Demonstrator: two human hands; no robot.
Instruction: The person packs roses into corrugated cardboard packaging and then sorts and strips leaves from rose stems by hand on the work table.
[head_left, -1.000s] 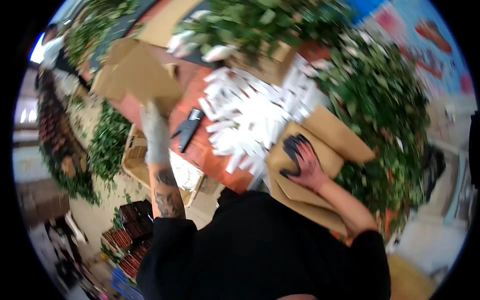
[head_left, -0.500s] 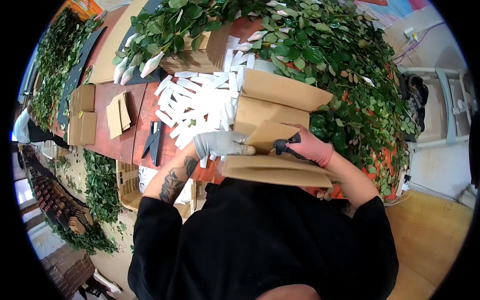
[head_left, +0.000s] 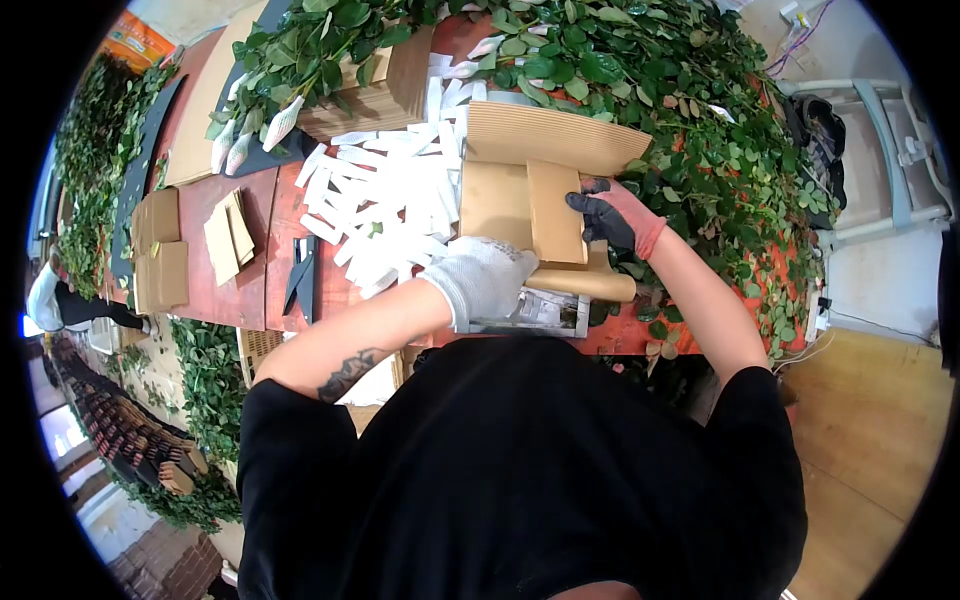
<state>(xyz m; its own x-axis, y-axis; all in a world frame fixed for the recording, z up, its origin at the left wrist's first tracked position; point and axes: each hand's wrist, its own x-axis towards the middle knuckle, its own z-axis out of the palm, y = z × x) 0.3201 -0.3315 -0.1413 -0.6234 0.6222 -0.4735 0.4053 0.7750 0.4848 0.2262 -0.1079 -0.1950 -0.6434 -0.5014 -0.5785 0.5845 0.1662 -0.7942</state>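
A corrugated cardboard sheet (head_left: 495, 195) lies before me, its ribbed back flap (head_left: 555, 133) standing up and its front edge (head_left: 600, 283) curled inward. On its middle panel is a smaller cardboard piece (head_left: 556, 200). My left hand (head_left: 490, 272), in a whitish knit glove, closes on the sheet's front edge beside the smaller piece's lower corner; its fingertips are partly hidden. My right hand (head_left: 615, 218), in a pink and black glove, grips the smaller piece's right edge. Under the front edge shows a greyish printed surface (head_left: 550, 312).
White mesh sleeves (head_left: 385, 190) are heaped left of the sheet. A black stapler (head_left: 302, 280) and small cardboard pieces (head_left: 230, 237) lie farther left. Leafy rose stems (head_left: 700, 190) cover the right side. Behind stands a cardboard stack (head_left: 385, 95). Another person (head_left: 75, 300) is at far left.
The smaller cardboard piece has gone from tilted between both hands to lying on the sheet. The front flap has curled inward under my left hand, uncovering the printed surface. My right hand has moved farther back.
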